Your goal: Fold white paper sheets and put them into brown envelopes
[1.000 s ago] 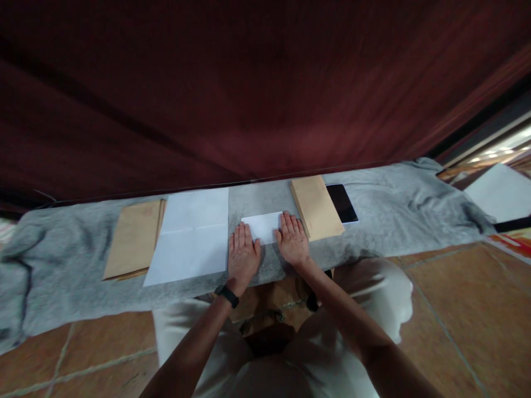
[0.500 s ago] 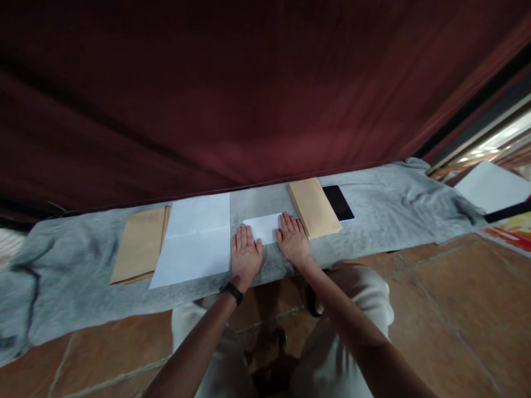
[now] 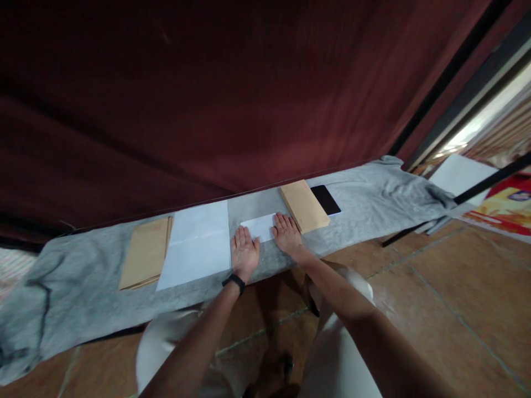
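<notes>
A small white piece of paper (image 3: 259,227), apparently folded, lies flat on the grey cloth in front of me. My left hand (image 3: 244,251) rests on its left end, palm down with fingers stretched out. On its right end lies my right hand (image 3: 286,233), also flat and open. Left of my left hand are large white sheets of paper (image 3: 197,243). Just beyond my right hand sits a stack of brown envelopes (image 3: 305,205), close to the fingers. The parts of the small paper under both hands are hidden.
A grey cloth (image 3: 91,276) covers the long narrow bench. More brown envelopes (image 3: 145,251) lie at the left, partly under the white sheets. A dark-screened phone or tablet (image 3: 326,199) touches the right-hand envelope stack. Behind hangs a dark red curtain (image 3: 249,110).
The camera view has shifted and turned slightly, so the bench appears more tilted. Both hands stay flat on the small white paper, with little visible movement.
</notes>
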`<action>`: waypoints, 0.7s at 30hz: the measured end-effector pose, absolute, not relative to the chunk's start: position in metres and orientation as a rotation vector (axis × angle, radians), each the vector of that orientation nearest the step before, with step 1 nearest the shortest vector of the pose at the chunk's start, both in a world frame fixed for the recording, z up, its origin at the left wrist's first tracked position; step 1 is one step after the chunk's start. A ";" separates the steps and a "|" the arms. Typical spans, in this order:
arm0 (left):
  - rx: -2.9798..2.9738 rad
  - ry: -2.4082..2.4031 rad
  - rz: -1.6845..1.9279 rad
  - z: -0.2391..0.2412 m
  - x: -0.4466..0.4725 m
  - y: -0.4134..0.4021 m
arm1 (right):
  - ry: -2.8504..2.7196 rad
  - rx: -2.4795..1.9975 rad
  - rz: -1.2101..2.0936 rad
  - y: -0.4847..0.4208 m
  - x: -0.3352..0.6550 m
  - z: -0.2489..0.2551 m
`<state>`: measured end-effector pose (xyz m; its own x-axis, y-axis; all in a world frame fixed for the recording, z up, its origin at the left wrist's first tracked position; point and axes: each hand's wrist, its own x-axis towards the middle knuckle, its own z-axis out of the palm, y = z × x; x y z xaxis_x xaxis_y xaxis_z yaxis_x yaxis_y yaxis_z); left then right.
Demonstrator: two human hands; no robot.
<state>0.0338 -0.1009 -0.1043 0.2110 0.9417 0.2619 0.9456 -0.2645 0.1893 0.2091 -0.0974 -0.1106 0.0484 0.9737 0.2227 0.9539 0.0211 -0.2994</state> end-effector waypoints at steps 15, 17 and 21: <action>-2.537 -1.859 -0.714 -0.118 0.013 -0.091 | -2.073 -1.853 0.226 -0.044 0.211 -0.092; -2.548 -1.905 -0.708 -0.118 0.011 -0.087 | -2.113 -1.853 0.255 -0.037 0.210 -0.090; -2.579 -1.902 -0.625 -0.109 0.008 -0.084 | -2.121 -1.924 0.265 -0.032 0.214 -0.086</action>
<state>0.0083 -0.0837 -0.1089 0.2508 0.9404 0.2296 0.8934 -0.3162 0.3190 0.2136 -0.0318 -0.0857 -0.0853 0.9937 0.0725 0.9453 0.1038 -0.3093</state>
